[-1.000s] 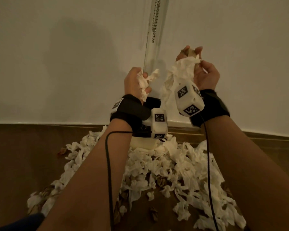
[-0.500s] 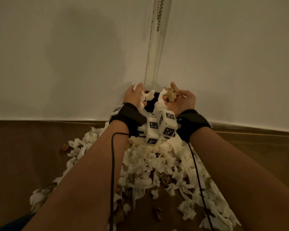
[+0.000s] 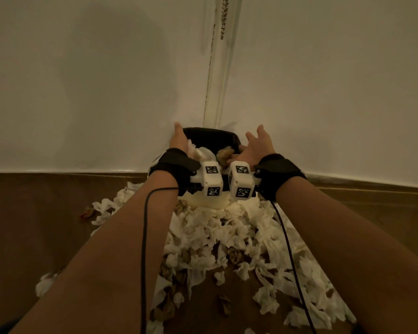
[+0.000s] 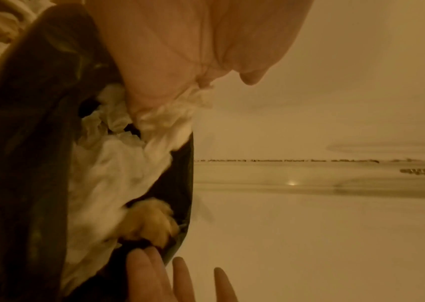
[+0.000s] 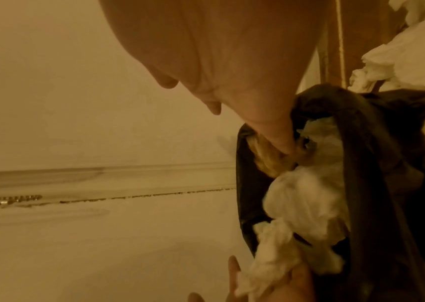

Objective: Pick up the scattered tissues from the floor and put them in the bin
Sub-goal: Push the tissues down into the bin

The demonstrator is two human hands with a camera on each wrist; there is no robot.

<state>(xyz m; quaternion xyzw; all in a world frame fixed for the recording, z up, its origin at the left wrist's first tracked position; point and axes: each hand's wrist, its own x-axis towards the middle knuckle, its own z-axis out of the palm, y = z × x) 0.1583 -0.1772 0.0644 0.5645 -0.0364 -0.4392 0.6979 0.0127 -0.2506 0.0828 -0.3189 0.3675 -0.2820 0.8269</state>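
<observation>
A bin with a black liner (image 3: 211, 132) stands on the floor against the wall. White tissues (image 3: 204, 153) and a brown wad (image 3: 225, 153) lie in it. My left hand (image 3: 179, 137) hovers open over the bin's left rim, with a white tissue (image 4: 180, 106) still against its palm (image 4: 193, 40). My right hand (image 3: 258, 139) is open over the right rim with its fingers spread. Its thumb (image 5: 283, 143) touches the brown wad (image 5: 265, 161). A big pile of crumpled tissues (image 3: 227, 237) covers the floor in front of the bin.
Behind the bin, a clear vertical strip runs up the white wall (image 3: 82, 92), with a bead chain (image 3: 223, 18) hanging by it. Brown crumpled bits (image 3: 223, 304) lie among the tissues on the wooden floor (image 3: 34, 225). Black cables run along both forearms.
Both hands came down from chest height to the bin's mouth and opened. The white tissues and the brown wad they held now lie in the bin.
</observation>
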